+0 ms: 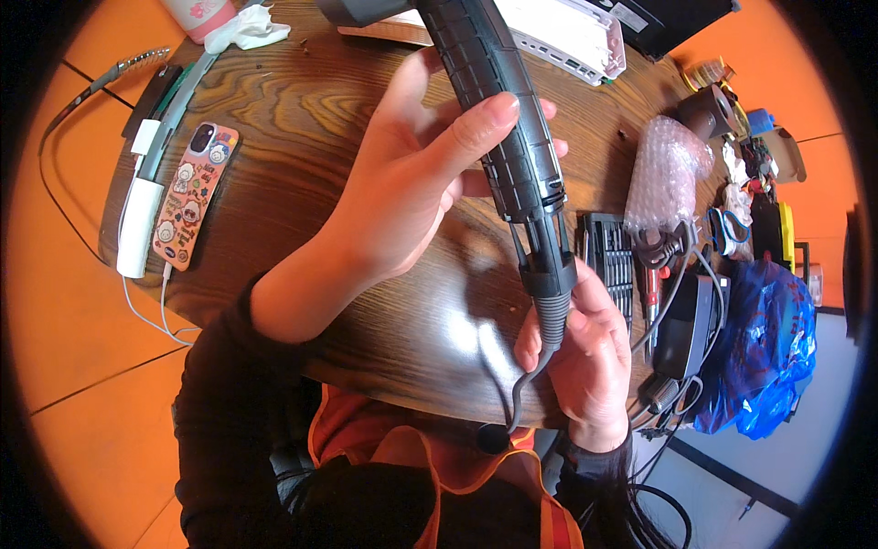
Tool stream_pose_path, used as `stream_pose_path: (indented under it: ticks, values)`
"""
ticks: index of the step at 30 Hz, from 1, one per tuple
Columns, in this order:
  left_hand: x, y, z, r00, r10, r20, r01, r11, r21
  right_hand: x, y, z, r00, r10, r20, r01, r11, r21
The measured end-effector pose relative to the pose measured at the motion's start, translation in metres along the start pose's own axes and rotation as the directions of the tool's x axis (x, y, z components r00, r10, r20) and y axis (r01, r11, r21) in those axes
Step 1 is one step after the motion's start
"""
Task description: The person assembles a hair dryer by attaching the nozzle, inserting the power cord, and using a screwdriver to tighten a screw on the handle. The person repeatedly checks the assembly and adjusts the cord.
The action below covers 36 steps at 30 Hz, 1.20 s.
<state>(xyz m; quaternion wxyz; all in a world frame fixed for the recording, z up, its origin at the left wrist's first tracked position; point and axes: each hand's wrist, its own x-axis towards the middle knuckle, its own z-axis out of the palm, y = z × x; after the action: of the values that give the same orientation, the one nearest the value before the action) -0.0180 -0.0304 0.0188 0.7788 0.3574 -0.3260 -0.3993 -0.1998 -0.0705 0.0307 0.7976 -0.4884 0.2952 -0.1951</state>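
Note:
A black corded appliance handle [526, 174] with a segmented shell slants from the top of the view down to the middle right. My left hand [393, 192] wraps around it, thumb across the front and fingertips showing behind. At its lower end, slim prongs and an inner core lead into a black collar [549, 276] with a ribbed cord sleeve [551, 320]. The fingers of my right hand [590, 357] close around this collar and sleeve from below. From the sleeve a grey cord [518, 393] hangs past the table edge. The appliance's upper end is cut off by the frame.
A phone in a cartoon case [197, 197] lies left on the wooden table [302, 137]. To the right are a screwdriver bit set [604, 256], a red screwdriver [652, 302], a bubble-wrapped item [663, 174], a black box [690, 320] with cables and a blue plastic bag [764, 348].

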Motion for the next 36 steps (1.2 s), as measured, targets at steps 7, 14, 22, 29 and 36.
stream_pose_path:
  ticks: [7,14,22,29,36]
  values:
    - [-0.004,-0.005,-0.002,0.993,-0.028,-0.114,0.043,0.99,0.132,0.001,0.004,-0.006,0.987,-0.113,0.112,0.119,0.992,-0.047]
    - [-0.003,-0.006,0.003,0.977,-0.042,-0.209,0.058,0.996,0.072,0.002,0.009,-0.009,0.989,-0.142,0.037,0.146,0.975,-0.168]
    - [-0.003,-0.01,-0.003,0.988,-0.052,-0.147,0.052,0.999,-0.009,0.001,0.008,-0.01,0.986,-0.158,0.061,0.162,0.984,-0.078]
    - [-0.007,0.0,-0.021,0.966,-0.118,0.23,0.183,0.941,-0.285,0.012,0.0,-0.021,0.987,-0.04,0.156,0.009,0.981,0.196]
    - [-0.01,-0.004,-0.025,0.975,-0.089,0.203,0.111,0.989,-0.101,-0.008,-0.013,-0.022,0.855,-0.507,0.11,0.403,0.516,-0.756]
